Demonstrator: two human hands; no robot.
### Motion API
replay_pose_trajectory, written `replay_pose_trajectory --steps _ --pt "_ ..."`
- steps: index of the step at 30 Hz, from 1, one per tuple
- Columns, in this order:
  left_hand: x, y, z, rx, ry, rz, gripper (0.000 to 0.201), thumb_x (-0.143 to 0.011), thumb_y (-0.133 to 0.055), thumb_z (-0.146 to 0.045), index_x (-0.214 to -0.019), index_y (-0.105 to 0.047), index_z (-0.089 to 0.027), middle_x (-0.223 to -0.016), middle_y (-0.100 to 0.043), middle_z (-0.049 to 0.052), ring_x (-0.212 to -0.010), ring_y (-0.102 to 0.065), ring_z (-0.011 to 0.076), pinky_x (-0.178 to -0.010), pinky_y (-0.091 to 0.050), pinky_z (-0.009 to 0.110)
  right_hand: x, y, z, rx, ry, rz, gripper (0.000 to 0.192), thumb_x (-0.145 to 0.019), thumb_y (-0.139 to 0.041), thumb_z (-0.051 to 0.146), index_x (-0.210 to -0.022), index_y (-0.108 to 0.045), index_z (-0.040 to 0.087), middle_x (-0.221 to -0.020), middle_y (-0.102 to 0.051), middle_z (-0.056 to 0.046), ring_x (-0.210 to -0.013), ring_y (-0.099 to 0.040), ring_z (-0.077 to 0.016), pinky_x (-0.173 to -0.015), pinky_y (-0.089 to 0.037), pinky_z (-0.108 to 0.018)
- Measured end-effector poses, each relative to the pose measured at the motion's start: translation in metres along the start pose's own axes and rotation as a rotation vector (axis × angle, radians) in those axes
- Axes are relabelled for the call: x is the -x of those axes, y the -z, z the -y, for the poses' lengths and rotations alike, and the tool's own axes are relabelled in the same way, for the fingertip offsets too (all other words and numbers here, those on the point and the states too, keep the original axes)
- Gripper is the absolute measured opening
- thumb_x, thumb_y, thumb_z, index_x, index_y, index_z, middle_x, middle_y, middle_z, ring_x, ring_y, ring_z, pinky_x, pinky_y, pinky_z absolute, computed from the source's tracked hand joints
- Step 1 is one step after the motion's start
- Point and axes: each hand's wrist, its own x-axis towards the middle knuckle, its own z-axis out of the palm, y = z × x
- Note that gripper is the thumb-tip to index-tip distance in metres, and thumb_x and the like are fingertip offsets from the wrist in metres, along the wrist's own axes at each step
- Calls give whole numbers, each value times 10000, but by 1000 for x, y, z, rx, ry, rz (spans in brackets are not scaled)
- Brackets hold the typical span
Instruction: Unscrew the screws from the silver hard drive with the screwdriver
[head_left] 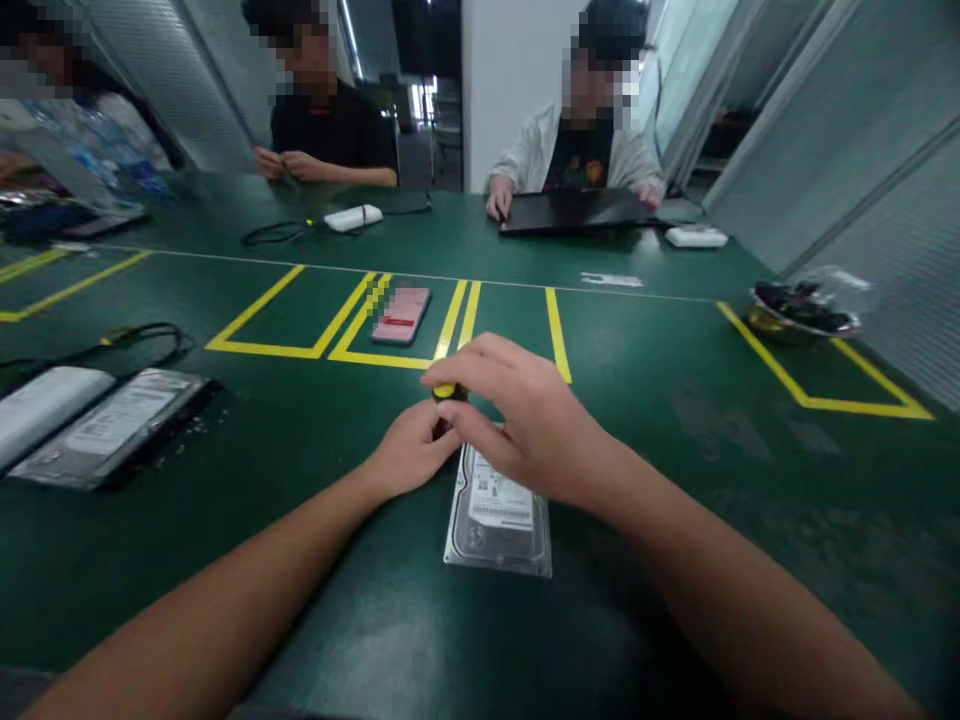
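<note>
A silver hard drive [499, 515] with a white label lies flat on the green table [675, 480] in front of me. My right hand [517, 415] hovers over its far end, fingers closed on a small tool with a yellow top [445, 391], held upright. My left hand [409, 450] rests at the drive's far left corner, fingers curled against the tool's lower part, which is hidden.
More hard drives [112, 425] and a black cable lie at the left. A red phone [403, 314] sits among yellow tape boxes. A dark bowl [802, 310] stands at the right. Across the table, people sit with a laptop [574, 210] and a white device [352, 217].
</note>
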Motion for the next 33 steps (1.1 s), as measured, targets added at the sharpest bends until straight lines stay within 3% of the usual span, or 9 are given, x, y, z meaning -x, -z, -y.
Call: replay_pose_trajectory --steps 7,16,33 --pt "3 1 -3 67 -54 -44 330 -887 -402 -446 -905 -581 -169 -985 -676 100 -923 -632 272 -845 -520 429 3 2 3 -20 -7 59 260 -930 -480 157 -1146 -620 115 -1079 -633 -115 -1009 -569 -195 -883 -482 -343" --pt "2 1 -3 74 -60 -50 272 -891 -436 -393 -921 -585 -168 -982 -681 88 -929 -637 266 -838 -529 408 3 1 2 -32 11 50 276 -927 -491 150 -1150 -635 70 -1062 -630 -129 -1001 -571 -198 -879 -470 -327" --pt "1 -2 3 42 -93 -67 257 -886 -448 -361 -961 -593 -163 -1033 -679 85 -977 -627 261 -859 -529 402 2 3 2 -38 17 98 268 -940 -478 186 -1155 -621 117 -1058 -621 -108 -970 -561 -195 -841 -470 -334"
